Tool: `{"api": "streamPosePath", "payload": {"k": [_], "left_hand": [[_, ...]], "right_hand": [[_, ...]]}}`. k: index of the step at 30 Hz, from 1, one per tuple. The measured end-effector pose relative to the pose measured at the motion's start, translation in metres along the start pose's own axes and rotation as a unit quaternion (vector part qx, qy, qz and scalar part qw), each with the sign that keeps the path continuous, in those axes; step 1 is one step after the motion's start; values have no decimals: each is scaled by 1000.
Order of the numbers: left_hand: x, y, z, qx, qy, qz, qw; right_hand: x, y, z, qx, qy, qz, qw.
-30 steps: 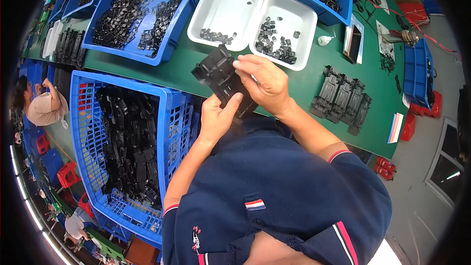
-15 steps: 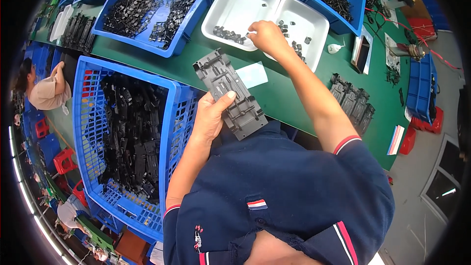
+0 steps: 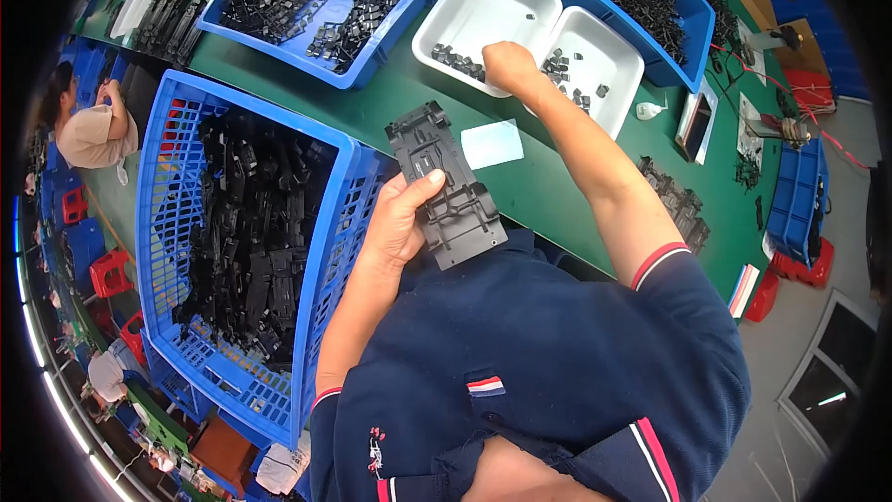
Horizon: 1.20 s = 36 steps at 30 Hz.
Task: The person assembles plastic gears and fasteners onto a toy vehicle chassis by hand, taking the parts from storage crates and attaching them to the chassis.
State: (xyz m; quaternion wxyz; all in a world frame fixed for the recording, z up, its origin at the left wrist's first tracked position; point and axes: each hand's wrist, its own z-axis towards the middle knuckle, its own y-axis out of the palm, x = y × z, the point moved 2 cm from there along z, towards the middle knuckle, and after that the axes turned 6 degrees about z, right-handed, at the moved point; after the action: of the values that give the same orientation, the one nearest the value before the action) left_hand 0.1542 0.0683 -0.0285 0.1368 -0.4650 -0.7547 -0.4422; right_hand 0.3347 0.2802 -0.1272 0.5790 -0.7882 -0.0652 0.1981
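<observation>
Black plate (image 3: 465,209) sits in the left hand (image 3: 400,218), above the near edge of the green surface (image 3: 548,214); thumb on top, remaining fingers mostly hidden beneath, closed on it. Right hand (image 3: 510,67) over left white tray (image 3: 488,23), beside small black pieces (image 3: 453,59); fingers curled, cannot tell whether they hold one. Right forearm (image 3: 595,158) crosses the right white tray's (image 3: 613,54) corner and partly hides similar plates (image 3: 683,204). White paper (image 3: 492,143) lies nearby; blue crate (image 3: 344,232) at left. Plate: oblong, tilted, ribbed, holes at near end.
</observation>
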Motion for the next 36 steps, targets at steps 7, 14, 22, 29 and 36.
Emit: {"api": "streamPosePath", "payload": {"k": [7,14,22,29,36], "left_hand": [[2,-1,-3,-7,-48,-27,998],[-3,-6,0,-17,-49,-9,999],[-4,-2,5,-1,-53,-4,999],[-16,-8,10,-1,-37,29,999],[-19,-8,11,10,-24,25,999]], "right_hand": [[-4,-26,-51,182,70,431,881],[-12,-12,-131,69,146,734,660],[-5,35,-164,84,260,787,553],[-4,41,-168,69,295,790,534],[3,59,-164,129,246,685,674]]}}
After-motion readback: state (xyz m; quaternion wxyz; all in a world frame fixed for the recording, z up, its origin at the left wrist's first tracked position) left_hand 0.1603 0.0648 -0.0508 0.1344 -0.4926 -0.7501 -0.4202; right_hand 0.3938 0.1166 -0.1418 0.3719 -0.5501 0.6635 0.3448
